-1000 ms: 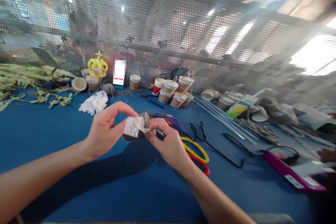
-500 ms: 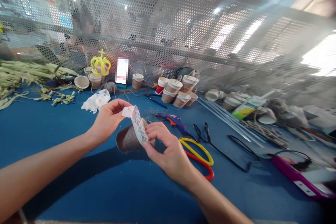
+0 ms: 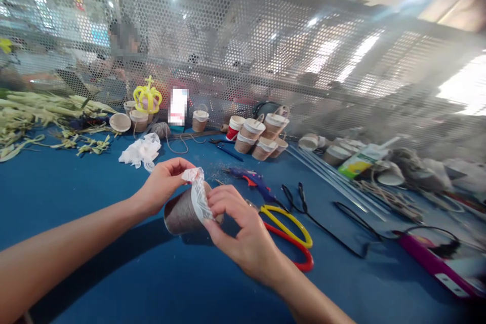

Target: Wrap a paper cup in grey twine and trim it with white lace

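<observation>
Between my hands runs a white printed strip (image 3: pixel 199 197), perhaps lace or paper. My left hand (image 3: pixel 164 182) pinches its upper end, and my right hand (image 3: pixel 241 220) holds the lower end between thumb and fingers. The strip lies across a cup wrapped in grey-brown twine (image 3: pixel 181 215), which rests on its side on the blue table (image 3: pixel 163 283). Part of the cup's rim is hidden behind the strip and my right fingers. Scissors with one yellow and one red handle (image 3: pixel 290 225) lie just right of my right hand, near a blue glue gun (image 3: pixel 252 182).
Crumpled white material (image 3: pixel 140 151) lies to the left. Several twine-wrapped cups (image 3: pixel 248 134) are stacked at the back, near a yellow crown (image 3: pixel 147 98) and a phone (image 3: pixel 178 106). Clear glue sticks (image 3: pixel 326 174), a black cable (image 3: pixel 330 233) and a purple power strip (image 3: pixel 429 263) lie right.
The strip has dropped slightly and now curves over the cup. Both hands have moved a little lower, still pinching its ends. The whole view has shifted slightly.
</observation>
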`<state>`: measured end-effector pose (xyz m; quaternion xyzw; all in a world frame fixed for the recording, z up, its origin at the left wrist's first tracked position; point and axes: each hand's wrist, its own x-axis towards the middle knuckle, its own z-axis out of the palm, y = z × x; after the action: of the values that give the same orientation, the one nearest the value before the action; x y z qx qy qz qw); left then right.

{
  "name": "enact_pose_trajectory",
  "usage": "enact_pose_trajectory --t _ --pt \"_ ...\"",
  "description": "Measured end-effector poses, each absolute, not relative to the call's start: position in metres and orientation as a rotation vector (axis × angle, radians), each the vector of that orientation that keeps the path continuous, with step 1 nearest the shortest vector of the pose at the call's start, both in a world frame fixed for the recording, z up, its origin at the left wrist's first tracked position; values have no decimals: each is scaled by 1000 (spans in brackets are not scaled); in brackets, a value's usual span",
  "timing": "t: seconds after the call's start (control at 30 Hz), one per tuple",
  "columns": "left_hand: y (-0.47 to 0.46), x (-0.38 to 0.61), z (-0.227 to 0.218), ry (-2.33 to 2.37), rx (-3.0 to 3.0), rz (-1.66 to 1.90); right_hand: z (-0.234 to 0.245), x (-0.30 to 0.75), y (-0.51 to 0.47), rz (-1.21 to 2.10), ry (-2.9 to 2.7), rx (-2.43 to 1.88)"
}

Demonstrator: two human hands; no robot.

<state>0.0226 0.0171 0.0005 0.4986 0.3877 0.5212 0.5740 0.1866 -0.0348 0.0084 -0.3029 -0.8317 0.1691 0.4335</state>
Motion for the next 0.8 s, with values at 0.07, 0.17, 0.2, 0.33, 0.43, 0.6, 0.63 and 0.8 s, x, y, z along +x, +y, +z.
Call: enact_pose_trajectory --t 0.07,0.17,0.2,0.33,0.43,0.6,0.63,0.8 --pt "17 22 0 898 1166 1196 8 187 -35 414 -2078 -745" --pt "16 21 -1 895 1156 1140 8 187 -35 412 -2092 -747" --pt "16 21 -1 889 1150 1118 8 187 -36 415 -2094 -750" --pt "15 21 -2 871 1121 1038 9 186 -36 424 -2100 -744" --pt "15 21 -3 875 1097 1005 9 186 -37 429 -2111 -728" --pt "17 21 -8 870 1068 955 7 187 -36 436 -2135 -705" --pt "17 21 -9 877 1060 939 7 187 -36 436 -2135 -697" --pt "20 21 -10 944 1037 875 9 188 -37 420 -2123 -692"
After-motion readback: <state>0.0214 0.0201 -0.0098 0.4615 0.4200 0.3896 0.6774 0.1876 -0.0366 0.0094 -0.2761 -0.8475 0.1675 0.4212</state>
